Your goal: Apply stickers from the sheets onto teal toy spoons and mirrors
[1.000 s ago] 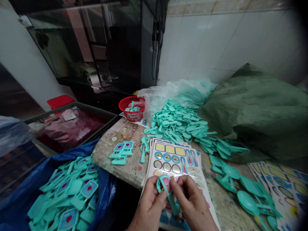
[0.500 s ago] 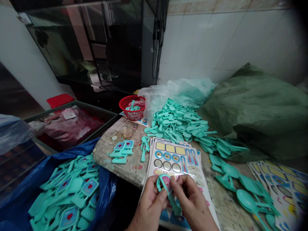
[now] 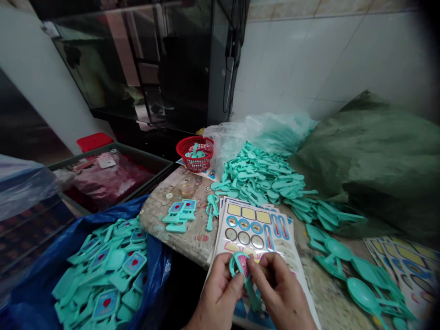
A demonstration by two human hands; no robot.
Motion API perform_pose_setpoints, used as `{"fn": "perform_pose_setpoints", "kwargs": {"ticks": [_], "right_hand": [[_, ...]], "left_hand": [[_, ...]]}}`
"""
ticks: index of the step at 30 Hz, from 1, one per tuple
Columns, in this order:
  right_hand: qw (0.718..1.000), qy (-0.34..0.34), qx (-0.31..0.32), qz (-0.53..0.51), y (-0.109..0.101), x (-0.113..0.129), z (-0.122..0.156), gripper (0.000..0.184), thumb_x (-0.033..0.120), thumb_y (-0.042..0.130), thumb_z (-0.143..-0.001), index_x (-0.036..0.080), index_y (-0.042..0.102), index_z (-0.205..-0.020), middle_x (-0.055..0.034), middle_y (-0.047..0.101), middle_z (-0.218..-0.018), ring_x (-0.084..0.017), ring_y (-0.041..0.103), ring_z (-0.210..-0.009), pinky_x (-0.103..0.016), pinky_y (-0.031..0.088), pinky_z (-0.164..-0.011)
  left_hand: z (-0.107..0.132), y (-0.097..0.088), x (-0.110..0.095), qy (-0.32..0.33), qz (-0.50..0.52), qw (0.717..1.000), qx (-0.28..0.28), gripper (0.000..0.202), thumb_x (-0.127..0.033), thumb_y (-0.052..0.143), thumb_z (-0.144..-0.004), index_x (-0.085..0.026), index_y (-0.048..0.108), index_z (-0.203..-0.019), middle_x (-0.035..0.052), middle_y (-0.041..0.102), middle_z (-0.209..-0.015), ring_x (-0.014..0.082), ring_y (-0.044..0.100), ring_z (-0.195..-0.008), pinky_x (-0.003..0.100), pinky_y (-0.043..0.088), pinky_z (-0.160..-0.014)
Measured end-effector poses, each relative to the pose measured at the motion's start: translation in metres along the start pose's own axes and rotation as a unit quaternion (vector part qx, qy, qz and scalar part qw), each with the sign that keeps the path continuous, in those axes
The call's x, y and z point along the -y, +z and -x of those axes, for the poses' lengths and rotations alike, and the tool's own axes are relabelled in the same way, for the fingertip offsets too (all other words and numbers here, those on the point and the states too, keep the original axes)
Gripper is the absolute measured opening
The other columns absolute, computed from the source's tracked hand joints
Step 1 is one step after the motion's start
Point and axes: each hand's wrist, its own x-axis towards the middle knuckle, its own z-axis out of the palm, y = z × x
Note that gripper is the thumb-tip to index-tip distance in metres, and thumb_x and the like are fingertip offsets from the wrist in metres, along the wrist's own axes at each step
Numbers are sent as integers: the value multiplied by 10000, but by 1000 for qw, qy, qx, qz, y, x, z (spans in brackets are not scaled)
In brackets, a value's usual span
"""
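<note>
Both my hands hold one small teal plastic toy piece (image 3: 242,270) with a round head and a long handle, low in the middle of the view. My left hand (image 3: 216,300) pinches the ring-shaped head from the left. My right hand (image 3: 280,295) presses a pink round sticker onto the head with thumb and finger. Under my hands lies a stack of sticker sheets (image 3: 256,227) with round and rectangular stickers, several peeled off.
A big heap of teal toy pieces (image 3: 264,176) covers the worn table (image 3: 185,238). Teal spoons (image 3: 357,275) lie right. A blue bag (image 3: 44,256) of finished teal pieces sits left. A red basket (image 3: 195,153), a green sack (image 3: 378,160) and more sticker sheets (image 3: 409,266) stand around.
My head has turned slightly, so everything shifts a little right in view. My hands keep the same hold on the teal piece and the sticker.
</note>
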Motion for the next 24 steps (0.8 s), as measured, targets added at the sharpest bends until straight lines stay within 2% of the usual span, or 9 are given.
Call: {"fn": "perform_pose_setpoints", "kwargs": {"ticks": [5,8,10,13,16,18,21,22,24], "right_hand": [[989,-38,28,142,-6,-9,-3,375,592,482,-790,236,437,-679,52,486,-542,-126,480,-477,-212,369,-455],[981,-19,38,188,-4,-10,-4,419,646,484,-750,238,446,-666,38,533,-552,-142,524,-492,-219,375,-462],[979,-3,54,197,-3,-9,-4,437,666,486,-735,236,450,-666,31,545,-563,-151,535,-513,-223,379,-476],[980,2,69,188,-5,-11,-6,419,640,475,-759,226,459,-692,24,537,-605,-153,524,-561,-229,381,-520],[985,12,65,161,-15,-17,-6,370,570,447,-807,214,475,-713,29,495,-619,-142,487,-582,-227,365,-536],[988,19,59,139,-24,-23,-6,355,538,437,-821,207,485,-703,34,459,-610,-135,462,-583,-222,354,-531],[989,28,31,139,-42,-33,-6,365,533,442,-818,202,484,-669,38,429,-597,-131,448,-577,-220,343,-523],[988,32,15,150,-50,-37,-7,372,537,445,-814,203,479,-655,38,428,-593,-131,449,-572,-222,343,-521],[982,37,-24,183,-70,-48,-9,379,545,437,-811,206,483,-649,36,436,-586,-132,451,-559,-223,347,-512]], "left_hand": [[-4,-6,3,22,-75,996,-38,309,-454,616,-764,-184,540,-893,17,627,-836,121,552,-710,222,433,-639],[-6,-12,6,33,-142,986,-80,306,-484,595,-764,-187,527,-787,-13,597,-709,120,541,-669,213,439,-622],[-6,-15,6,37,-172,980,-89,307,-494,584,-765,-193,522,-778,-23,591,-684,118,548,-640,202,439,-595],[-7,-20,-3,25,-192,977,-87,310,-499,574,-766,-196,530,-813,-20,609,-692,135,583,-639,211,460,-591],[-16,-31,-25,27,-224,968,-110,319,-509,543,-782,-204,528,-874,-29,616,-696,151,594,-645,238,486,-597],[-31,-43,-43,79,-297,942,-138,310,-504,515,-799,-207,535,-883,-22,633,-756,164,606,-721,255,499,-662],[-65,-65,-62,144,-453,869,-139,333,-507,457,-813,-205,561,-909,12,667,-830,202,631,-810,311,513,-747],[-75,-71,-65,152,-494,846,-130,358,-500,424,-821,-204,566,-964,40,683,-925,226,637,-887,346,515,-793],[-92,-83,-68,171,-524,822,-145,434,-486,423,-791,-170,556,-1057,117,644,-1123,300,570,-1091,450,449,-929]]}}
